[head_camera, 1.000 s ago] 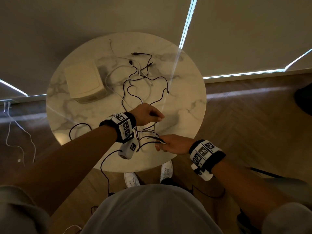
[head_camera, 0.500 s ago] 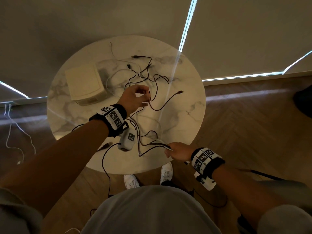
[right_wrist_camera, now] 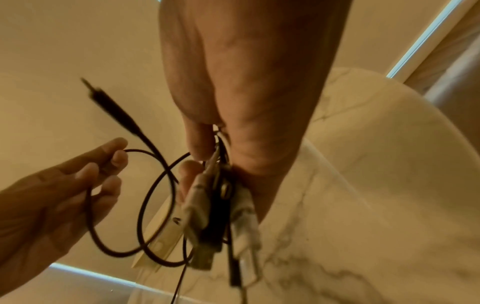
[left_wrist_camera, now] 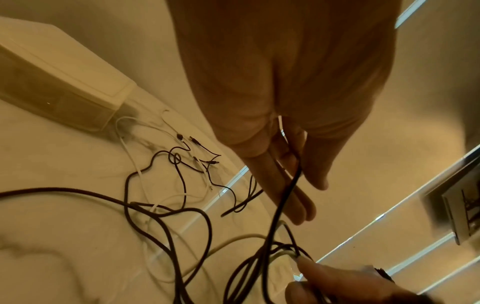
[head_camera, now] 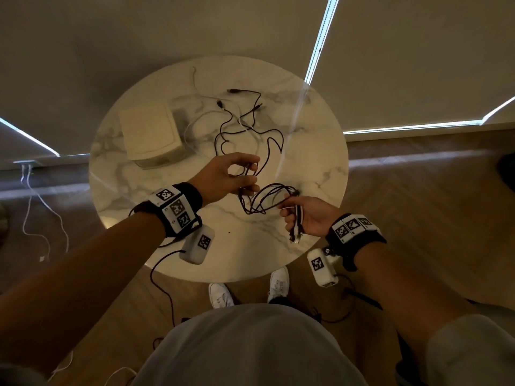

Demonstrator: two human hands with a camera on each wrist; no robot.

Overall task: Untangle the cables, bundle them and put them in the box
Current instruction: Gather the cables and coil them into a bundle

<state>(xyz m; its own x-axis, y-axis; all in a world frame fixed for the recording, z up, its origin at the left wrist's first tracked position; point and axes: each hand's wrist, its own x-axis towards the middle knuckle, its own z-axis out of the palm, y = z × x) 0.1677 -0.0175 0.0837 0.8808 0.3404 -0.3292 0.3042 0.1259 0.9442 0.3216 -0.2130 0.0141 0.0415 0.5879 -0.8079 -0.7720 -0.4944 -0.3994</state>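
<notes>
Right hand grips a bundle of cable ends, plugs pointing toward the person (long axis near-to-far). Left hand pinches a black cable looping between both hands. Beyond, tangled cables sprawl across the marble table beside the closed box.

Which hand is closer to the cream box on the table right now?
Left. The left hand hovers just right of the box, pinching a black cable. The right hand is farther, near the table's front edge, gripping the plug ends.
</notes>
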